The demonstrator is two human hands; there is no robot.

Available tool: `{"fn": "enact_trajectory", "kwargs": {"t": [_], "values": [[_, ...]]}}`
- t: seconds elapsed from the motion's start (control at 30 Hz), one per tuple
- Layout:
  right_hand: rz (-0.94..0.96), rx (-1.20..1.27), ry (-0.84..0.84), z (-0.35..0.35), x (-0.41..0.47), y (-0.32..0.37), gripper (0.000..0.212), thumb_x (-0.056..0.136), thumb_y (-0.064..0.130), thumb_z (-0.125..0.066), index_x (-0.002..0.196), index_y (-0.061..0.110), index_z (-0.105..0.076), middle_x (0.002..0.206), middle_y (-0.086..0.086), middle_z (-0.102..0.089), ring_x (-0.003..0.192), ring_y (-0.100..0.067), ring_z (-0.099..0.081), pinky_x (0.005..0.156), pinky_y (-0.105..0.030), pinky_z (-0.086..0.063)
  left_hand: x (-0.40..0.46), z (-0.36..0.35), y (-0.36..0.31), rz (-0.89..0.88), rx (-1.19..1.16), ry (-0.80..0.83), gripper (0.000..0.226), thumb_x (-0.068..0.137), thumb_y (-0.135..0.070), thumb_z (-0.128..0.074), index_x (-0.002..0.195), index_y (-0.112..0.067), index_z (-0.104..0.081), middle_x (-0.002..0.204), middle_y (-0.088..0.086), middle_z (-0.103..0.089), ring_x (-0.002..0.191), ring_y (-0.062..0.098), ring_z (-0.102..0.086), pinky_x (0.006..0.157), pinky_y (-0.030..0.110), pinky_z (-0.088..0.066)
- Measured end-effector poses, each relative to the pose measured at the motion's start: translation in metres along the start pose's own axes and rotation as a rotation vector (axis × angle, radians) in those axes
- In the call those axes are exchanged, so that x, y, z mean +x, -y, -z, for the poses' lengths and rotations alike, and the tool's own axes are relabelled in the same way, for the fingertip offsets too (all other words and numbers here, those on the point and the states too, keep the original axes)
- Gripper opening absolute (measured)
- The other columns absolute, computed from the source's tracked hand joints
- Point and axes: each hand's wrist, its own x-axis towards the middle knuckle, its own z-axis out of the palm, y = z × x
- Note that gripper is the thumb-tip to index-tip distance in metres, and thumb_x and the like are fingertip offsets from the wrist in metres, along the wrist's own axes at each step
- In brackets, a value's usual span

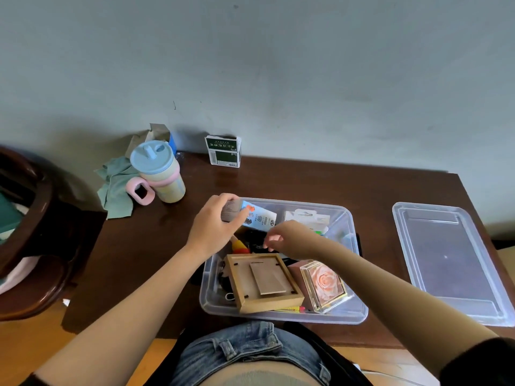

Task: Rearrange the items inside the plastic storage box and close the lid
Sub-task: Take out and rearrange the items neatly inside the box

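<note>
Left hand (216,224) grip clamped on blue-white carton (257,217) at clear plastic storage box's (355,316) far-left corner, long axis running rightward; right hand (284,238) beside it, fingers loosely curled, apparently empty.

Clear, smooth plastic box (281,316) and lid (451,263); dark glossy wood surface (156,246); matt pale wood frame (264,282); glossy clear rose case (324,285); soft green cloth (115,188); matt plastic cup (161,174).

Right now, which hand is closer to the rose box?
Right. The right hand hovers just behind the rose box; the left hand grips a carton at the bin's far left.
</note>
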Motion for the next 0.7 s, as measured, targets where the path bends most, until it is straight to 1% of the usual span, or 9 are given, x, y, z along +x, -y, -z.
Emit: {"fn": "enact_trajectory", "kwargs": {"t": [0.07,0.13,0.17,0.23,0.27,0.3,0.43,0.5,0.7], "values": [[0.023,-0.016,0.075,-0.010,0.010,0.014,0.027,0.096,0.027,-0.047,0.116,0.021,-0.065,0.118,-0.001,-0.062,0.108,-0.019,-0.057,0.085,-0.027,-0.047,-0.002,-0.001,0.007,-0.053,0.003,-0.058,0.033,0.085,-0.038,-0.066,0.112,-0.019,-0.060,0.103,-0.001,-0.058,0.096,0.015,-0.055,0.076,0.037,-0.055],[0.053,-0.051,0.101,-0.020,0.019,0.027,0.031,0.098,0.024,-0.044,0.124,0.023,-0.060,0.123,-0.001,-0.059,0.111,-0.020,-0.056,0.091,-0.030,-0.047,-0.004,-0.002,0.013,-0.107,0.051,-0.087,0.045,0.082,-0.049,-0.061,0.117,-0.021,-0.061,0.108,-0.004,-0.060,0.097,0.013,-0.051,0.082,0.037,-0.051],[0.085,-0.116,0.093,-0.024,0.023,0.032,0.034,0.098,0.020,-0.043,0.128,0.026,-0.056,0.123,-0.001,-0.059,0.109,-0.021,-0.057,0.090,-0.032,-0.050,-0.005,-0.003,0.015,-0.124,0.072,-0.086,0.050,0.082,-0.053,-0.057,0.121,-0.022,-0.060,0.111,-0.005,-0.060,0.100,0.013,-0.050,0.086,0.037,-0.048],[0.158,-0.322,0.077,-0.031,0.029,0.039,0.045,0.096,0.012,-0.042,0.136,0.032,-0.047,0.120,-0.001,-0.058,0.093,-0.022,-0.059,0.070,-0.032,-0.053,-0.008,-0.007,0.019,-0.142,0.111,-0.073,0.055,0.084,-0.055,-0.052,0.130,-0.025,-0.054,0.120,-0.003,-0.058,0.109,0.016,-0.047,0.092,0.038,-0.044],[0.162,-0.422,0.084,-0.033,0.032,0.041,0.048,0.095,0.010,-0.042,0.138,0.032,-0.044,0.119,-0.001,-0.058,0.087,-0.021,-0.057,0.059,-0.030,-0.046,-0.009,-0.009,0.021,-0.147,0.140,-0.061,0.056,0.086,-0.056,-0.050,0.134,-0.026,-0.050,0.123,-0.002,-0.055,0.113,0.017,-0.045,0.094,0.039,-0.042],[0.142,-0.503,0.099,-0.035,0.034,0.044,0.048,0.094,0.010,-0.043,0.138,0.029,-0.043,0.119,-0.002,-0.058,0.085,-0.021,-0.055,0.054,-0.028,-0.039,-0.009,-0.011,0.023,-0.152,0.171,-0.045,0.058,0.087,-0.056,-0.048,0.137,-0.028,-0.046,0.125,-0.001,-0.053,0.116,0.018,-0.043,0.097,0.039,-0.041],[0.077,-0.678,0.136,-0.040,0.040,0.051,0.054,0.093,0.016,-0.051,0.143,0.020,-0.033,0.131,-0.006,-0.052,0.109,-0.024,-0.054,0.061,-0.029,-0.036,-0.010,-0.013,0.027,-0.158,0.172,-0.053,0.059,0.087,-0.057,-0.049,0.139,-0.030,-0.041,0.127,0.000,-0.049,0.117,0.018,-0.040,0.097,0.039,-0.042],[0.054,-0.713,0.138,-0.039,0.041,0.053,0.057,0.093,0.018,-0.053,0.145,0.019,-0.029,0.132,-0.006,-0.050,0.110,-0.024,-0.054,0.061,-0.028,-0.036,-0.012,-0.014,0.027,-0.160,0.157,-0.082,0.058,0.087,-0.057,-0.050,0.138,-0.030,-0.039,0.126,0.002,-0.048,0.115,0.017,-0.040,0.095,0.038,-0.045],[0.023,-0.743,0.078,-0.032,0.030,0.053,0.037,0.096,0.024,-0.050,0.132,0.019,-0.046,0.116,-0.001,-0.058,0.100,-0.020,-0.057,0.063,-0.028,-0.039,-0.013,-0.013,0.024,-0.171,0.121,-0.123,0.055,0.093,-0.053,-0.044,0.140,-0.025,-0.035,0.127,0.009,-0.044,0.115,0.020,-0.040,0.091,0.030,-0.047]]}}
